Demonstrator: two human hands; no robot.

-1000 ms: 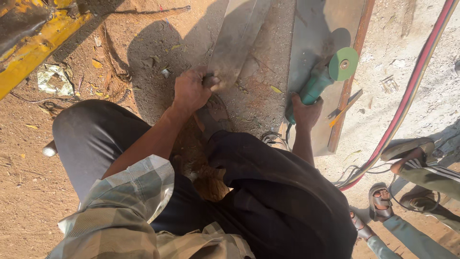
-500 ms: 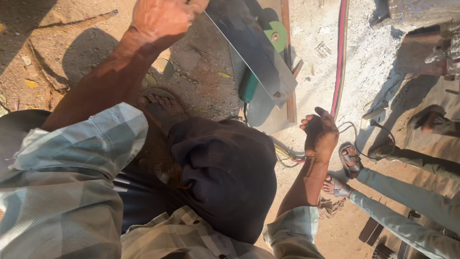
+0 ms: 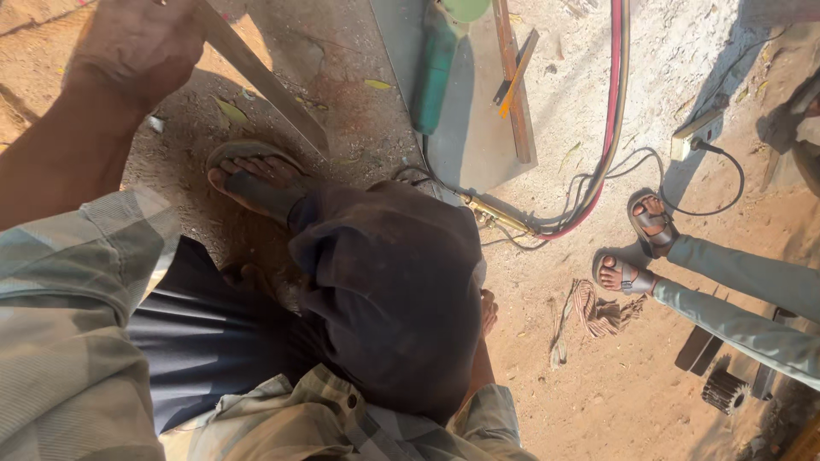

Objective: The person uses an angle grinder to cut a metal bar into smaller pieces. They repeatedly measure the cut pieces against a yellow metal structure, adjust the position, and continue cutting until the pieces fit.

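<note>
Item one: our left hand (image 3: 137, 38), at the top-left edge of view, closed around the upper end of a long flat grey metal strip (image 3: 265, 85). The strip slants down to the right, its lower tip just above our sandalled foot (image 3: 252, 179) on the sandy ground (image 3: 598, 401).

Item two: our right hand, hidden behind the dark-trousered knee (image 3: 393, 290); we cannot tell whether it is open or closed.

Item three: a teal angle grinder with a green disc (image 3: 440, 60), lying on a grey sheet-metal panel (image 3: 478, 137), well apart from the left hand.

Item four: red and dark hoses (image 3: 611, 111) curving along the panel's right edge.

Item five: another person's sandalled feet (image 3: 636, 248) at right, with open sand between them and our knee.
</note>
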